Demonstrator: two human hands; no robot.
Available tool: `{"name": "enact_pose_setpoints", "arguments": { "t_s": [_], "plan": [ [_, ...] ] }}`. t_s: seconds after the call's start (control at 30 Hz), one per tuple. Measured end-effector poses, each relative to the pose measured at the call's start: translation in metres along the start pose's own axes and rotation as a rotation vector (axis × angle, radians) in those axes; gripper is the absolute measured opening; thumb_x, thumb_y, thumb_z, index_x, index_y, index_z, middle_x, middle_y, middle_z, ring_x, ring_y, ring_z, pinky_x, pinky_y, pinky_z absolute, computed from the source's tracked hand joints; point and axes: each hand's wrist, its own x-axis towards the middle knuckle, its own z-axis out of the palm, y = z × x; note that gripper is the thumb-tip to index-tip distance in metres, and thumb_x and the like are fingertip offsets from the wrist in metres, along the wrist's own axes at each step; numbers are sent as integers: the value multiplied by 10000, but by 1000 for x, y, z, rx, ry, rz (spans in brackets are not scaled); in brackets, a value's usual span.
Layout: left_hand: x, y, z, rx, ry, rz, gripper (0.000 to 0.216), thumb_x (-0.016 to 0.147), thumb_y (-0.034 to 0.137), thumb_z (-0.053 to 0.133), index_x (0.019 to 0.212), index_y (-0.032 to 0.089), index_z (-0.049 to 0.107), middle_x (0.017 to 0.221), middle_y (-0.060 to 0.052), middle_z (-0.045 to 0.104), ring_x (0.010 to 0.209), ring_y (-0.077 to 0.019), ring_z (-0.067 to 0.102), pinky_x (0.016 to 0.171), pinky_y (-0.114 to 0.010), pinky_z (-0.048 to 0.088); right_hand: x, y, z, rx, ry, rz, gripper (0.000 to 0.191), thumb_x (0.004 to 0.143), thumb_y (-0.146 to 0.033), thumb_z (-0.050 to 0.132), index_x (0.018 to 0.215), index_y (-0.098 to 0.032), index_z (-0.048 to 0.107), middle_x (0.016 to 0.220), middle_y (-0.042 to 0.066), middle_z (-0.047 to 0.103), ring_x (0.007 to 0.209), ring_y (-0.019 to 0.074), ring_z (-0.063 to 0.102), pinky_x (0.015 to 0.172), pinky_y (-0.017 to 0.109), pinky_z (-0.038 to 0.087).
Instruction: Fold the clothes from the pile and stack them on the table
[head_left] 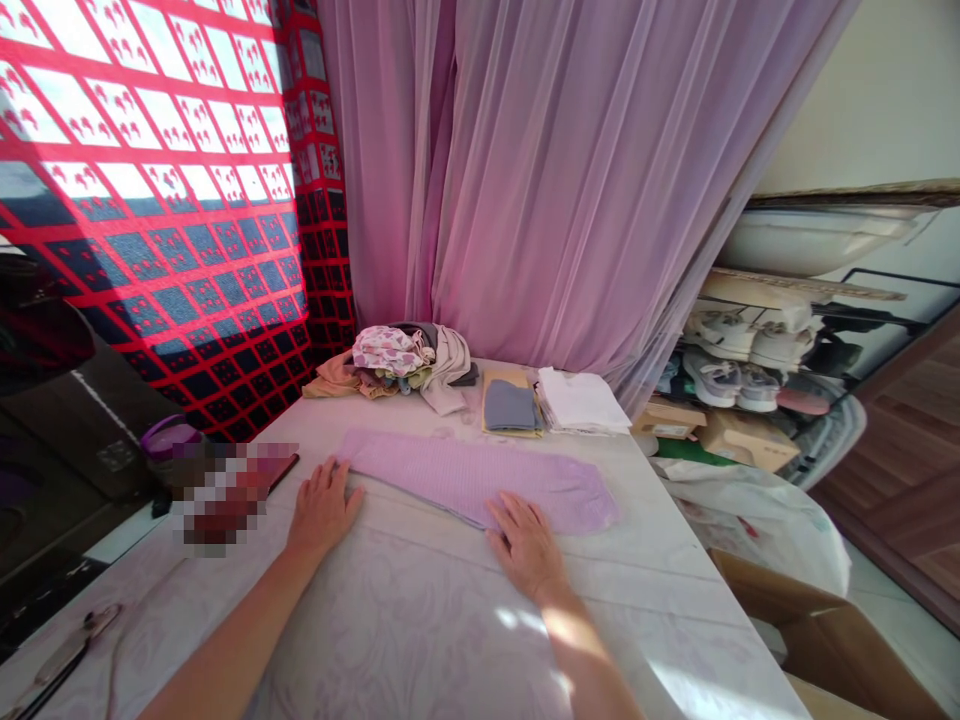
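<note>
A lilac ribbed cloth [465, 475], folded into a long strip, lies flat across the table. Its exact kind I cannot tell. At its near left corner rests my left hand [324, 505], fingers stretched out over the edge. My right hand [527, 540] lies with spread fingers on the near edge, towards the cloth's rounded right end. Neither hand grips anything. Behind the cloth sits a crumpled heap of clothes [390, 355]. To the right of that heap are a folded grey cloth [511, 405] on a yellow one and a stack of white cloths [581, 400].
The table [390, 620] has a pale patterned cover. A blurred-out object [232, 500] and eyeglasses [75, 640] lie at its left. Purple curtains [540, 200] hang behind. On the right stand a shoe rack with shoes [727, 375] and an open cardboard box [840, 640].
</note>
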Motion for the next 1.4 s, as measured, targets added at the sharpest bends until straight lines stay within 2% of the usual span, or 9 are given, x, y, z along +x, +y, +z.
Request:
{"name": "enact_pose_setpoints", "arguments": {
  "t_s": [0.2, 0.33, 0.57, 0.7, 0.87, 1.03, 1.13, 1.23, 1.4],
  "plan": [
    [0, 0, 0, 8, 5, 22, 620, 915, 417, 310, 1435, 88, 390, 1518, -177, 349, 1385, -301, 339, 1108, -476, 269, -1, -5, -6, 47, -107, 35, 397, 951, -415, 424, 1311, -326, 569, 1439, 56, 488, 1338, 249, 401, 1102, 494, 270],
    [1, 1, 1, 8, -15, -6, 675, 905, 432, 311, 1461, 49, 332, 1524, -178, 339, 1393, -301, 327, 1118, -469, 262, 0, -5, -10, 50, -124, 40, 401, 951, -411, 423, 1319, -330, 561, 1445, 48, 481, 1346, 244, 391, 1113, 485, 258],
    [1, 3, -1, 34, -29, -50, 656, 913, 446, 344, 1449, 68, 371, 1552, -217, 249, 1419, -340, 266, 1120, -460, 247, -1, -6, -8, 17, -123, 48, 401, 941, -361, 428, 1313, -310, 568, 1435, 43, 493, 1344, 236, 396, 1117, 477, 268],
    [0, 4, -1, 46, -43, -32, 647, 923, 442, 347, 1454, 73, 361, 1505, -241, 335, 1389, -369, 316, 1109, -485, 243, -3, -1, 1, -29, -55, 41, 449, 926, -359, 434, 1349, -250, 536, 1424, 81, 501, 1324, 236, 420, 1113, 463, 296],
    [3, -1, 3, -14, -13, -2, 646, 919, 445, 364, 1447, 73, 365, 1486, -261, 352, 1368, -387, 330, 1087, -512, 247, -3, 2, 5, -58, -34, 34, 451, 924, -371, 427, 1339, -245, 550, 1416, 92, 506, 1305, 243, 437, 1103, 461, 311],
    [17, -20, -4, -135, -63, 64, 574, 900, 444, 414, 1378, 129, 460, 1376, -205, 491, 1287, -341, 427, 1013, -464, 349, -1, -3, -1, -79, -69, 60, 453, 931, -377, 416, 1337, -227, 554, 1421, 94, 500, 1308, 236, 425, 1101, 450, 305],
    [22, -30, -7, -189, -5, 108, 469, 917, 387, 389, 1312, 166, 513, 1279, -155, 569, 1190, -307, 499, 957, -443, 392, 0, -6, -4, -93, -69, 64, 451, 935, -369, 414, 1333, -211, 558, 1410, 99, 510, 1302, 228, 426, 1100, 433, 306],
    [20, -34, -6, -239, 78, 121, 442, 921, 352, 389, 1297, 158, 516, 1249, -149, 586, 1166, -294, 509, 947, -442, 399, -1, -7, -4, -111, -64, 69, 453, 935, -372, 419, 1338, -214, 553, 1407, 99, 514, 1299, 230, 428, 1098, 437, 308],
    [19, -34, 0, -282, 90, 111, 446, 925, 326, 389, 1323, 152, 491, 1298, -150, 566, 1213, -280, 483, 993, -449, 373, -3, -6, -1, -117, -38, 69, 482, 934, -371, 425, 1394, -241, 486, 1428, 91, 495, 1316, 223, 417, 1101, 438, 308]
  ]
}}
